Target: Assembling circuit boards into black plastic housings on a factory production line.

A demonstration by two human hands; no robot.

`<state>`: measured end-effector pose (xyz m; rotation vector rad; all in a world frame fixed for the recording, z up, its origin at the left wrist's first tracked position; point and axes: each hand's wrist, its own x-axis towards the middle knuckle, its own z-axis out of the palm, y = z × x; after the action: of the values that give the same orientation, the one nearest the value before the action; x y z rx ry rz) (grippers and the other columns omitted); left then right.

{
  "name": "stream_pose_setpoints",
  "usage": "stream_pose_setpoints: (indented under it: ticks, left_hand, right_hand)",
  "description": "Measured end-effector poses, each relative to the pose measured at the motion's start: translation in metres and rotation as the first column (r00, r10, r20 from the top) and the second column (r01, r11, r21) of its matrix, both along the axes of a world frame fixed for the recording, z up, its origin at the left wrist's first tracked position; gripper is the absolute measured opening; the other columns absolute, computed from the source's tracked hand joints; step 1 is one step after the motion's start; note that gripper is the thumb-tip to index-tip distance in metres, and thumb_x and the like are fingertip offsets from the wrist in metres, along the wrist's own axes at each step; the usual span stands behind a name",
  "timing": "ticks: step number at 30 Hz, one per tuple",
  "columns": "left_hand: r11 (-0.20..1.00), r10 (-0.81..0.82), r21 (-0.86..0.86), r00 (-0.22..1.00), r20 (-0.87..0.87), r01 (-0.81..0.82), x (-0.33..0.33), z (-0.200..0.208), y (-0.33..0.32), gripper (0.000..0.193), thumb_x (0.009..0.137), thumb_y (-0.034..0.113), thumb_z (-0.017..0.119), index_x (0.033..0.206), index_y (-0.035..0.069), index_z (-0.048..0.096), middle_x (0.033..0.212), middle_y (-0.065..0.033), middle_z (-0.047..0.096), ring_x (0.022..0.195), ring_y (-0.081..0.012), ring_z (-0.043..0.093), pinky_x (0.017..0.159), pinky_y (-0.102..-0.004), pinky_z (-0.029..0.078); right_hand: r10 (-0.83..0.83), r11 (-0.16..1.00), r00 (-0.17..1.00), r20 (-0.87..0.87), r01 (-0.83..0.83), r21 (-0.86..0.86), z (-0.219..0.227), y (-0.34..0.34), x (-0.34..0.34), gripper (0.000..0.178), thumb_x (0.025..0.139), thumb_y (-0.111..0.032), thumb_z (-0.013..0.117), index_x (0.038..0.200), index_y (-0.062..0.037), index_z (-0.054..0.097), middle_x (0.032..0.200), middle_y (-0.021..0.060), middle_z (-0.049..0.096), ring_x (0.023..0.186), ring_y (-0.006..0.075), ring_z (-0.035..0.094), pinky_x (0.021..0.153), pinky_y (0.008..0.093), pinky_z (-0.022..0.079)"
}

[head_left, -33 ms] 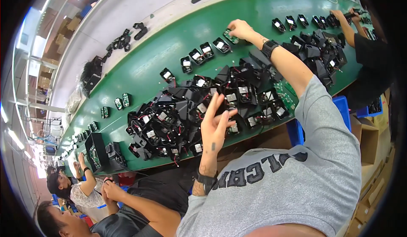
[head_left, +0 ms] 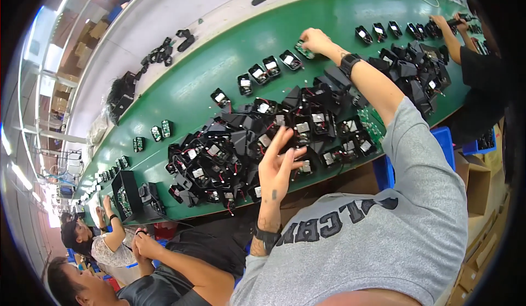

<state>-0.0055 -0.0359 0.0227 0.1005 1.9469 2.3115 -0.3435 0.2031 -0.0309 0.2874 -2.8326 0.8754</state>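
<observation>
My right hand (head_left: 316, 41) reaches to the far side of the green table, its fingers closed on the edge of a green circuit board (head_left: 303, 50). Whether a black housing lies under that board is hard to see. Just left of it stands an open black housing (head_left: 290, 60) with a white-topped part and wires inside, last in a loose row of several. My left hand (head_left: 278, 169) hovers over the near edge of the pile, fingers spread, nothing in it. Beneath and beyond it lies a big heap of black housings (head_left: 241, 139) with red and black wires.
Bare boards (head_left: 372, 121) lie right of the heap, by a blue bin (head_left: 442, 142) below the table edge. Another heap (head_left: 419, 70) and a co-worker's arms (head_left: 452, 38) are farther right. Co-workers sit at left, near a black box (head_left: 127, 196) holding boards.
The whole scene sits slightly lower and farther right in the picture. Both hands keep nearly the same pose; my right hand stays at the circuit board.
</observation>
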Motion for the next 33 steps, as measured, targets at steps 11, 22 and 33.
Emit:
stream_pose_setpoints:
  ticks: [11,22,33]
  left_hand:
    - [0.944,0.330,-0.048,0.943,0.047,-0.328,0.029,-0.013,-0.057,0.035,0.097,0.011,0.050,0.130,-0.002,0.052,0.116,-0.0201,0.064,0.093,-0.0262,0.070,0.071,-0.0292,0.058]
    - [0.982,0.171,-0.086,0.984,0.048,-0.167,0.023,-0.004,-0.048,0.032,0.098,0.012,0.050,0.127,-0.002,0.054,0.111,-0.0166,0.066,0.093,-0.0230,0.069,0.071,-0.0273,0.055]
    - [0.994,0.112,-0.012,0.994,-0.010,-0.112,-0.009,0.008,-0.022,0.034,0.098,0.011,0.047,0.128,-0.005,0.051,0.108,-0.0211,0.065,0.086,-0.0243,0.069,0.067,-0.0291,0.058]
  right_hand:
    - [0.515,0.804,0.857,-0.012,-0.478,0.353,0.054,-0.158,-0.007,0.047,0.070,-0.013,0.069,0.116,-0.0015,0.061,0.110,0.0206,0.064,0.105,0.0370,0.060,0.092,0.0451,0.048]
    - [0.814,0.546,0.581,-0.007,-0.761,0.351,0.010,-0.258,0.030,0.048,0.061,-0.016,0.080,0.108,-0.0153,0.067,0.105,0.0137,0.064,0.100,0.0354,0.062,0.081,0.0463,0.052]
    - [0.659,0.657,0.750,0.061,-0.613,0.440,0.050,-0.223,0.033,0.061,0.060,-0.020,0.083,0.117,-0.0076,0.063,0.117,0.0155,0.062,0.103,0.0350,0.063,0.085,0.0444,0.053]
